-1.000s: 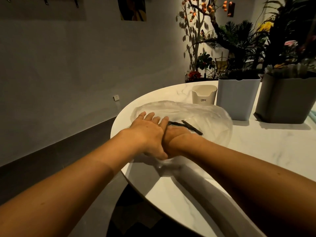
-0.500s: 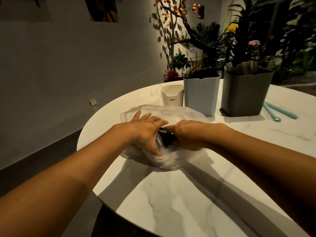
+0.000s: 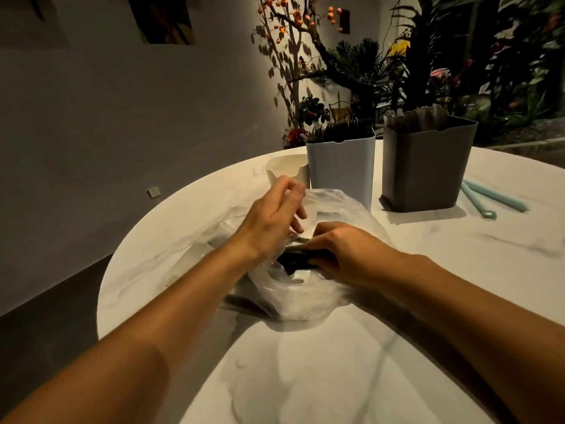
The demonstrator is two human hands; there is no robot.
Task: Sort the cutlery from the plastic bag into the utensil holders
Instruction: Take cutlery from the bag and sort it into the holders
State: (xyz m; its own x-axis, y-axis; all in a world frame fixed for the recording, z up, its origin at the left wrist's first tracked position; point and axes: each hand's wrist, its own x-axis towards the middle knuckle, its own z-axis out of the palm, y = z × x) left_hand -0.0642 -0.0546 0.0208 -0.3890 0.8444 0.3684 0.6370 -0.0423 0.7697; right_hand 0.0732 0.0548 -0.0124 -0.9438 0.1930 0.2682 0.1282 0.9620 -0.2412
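Marble table [image 3: 397, 347], dark cutlery [image 3: 298, 261] between both hands, inside plastic bag [image 3: 305, 298]

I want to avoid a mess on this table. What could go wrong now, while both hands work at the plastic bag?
The right hand holds dark cutlery at the bag's mouth; the thin plastic bag may snag it. The left hand, lifting the film, is close to the white holder and could knock it. The bag lies near the table edge, so pieces might drop.

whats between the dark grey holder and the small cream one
In the head view, the tall white plastic holder stands between the dark grey holder and the small cream holder.
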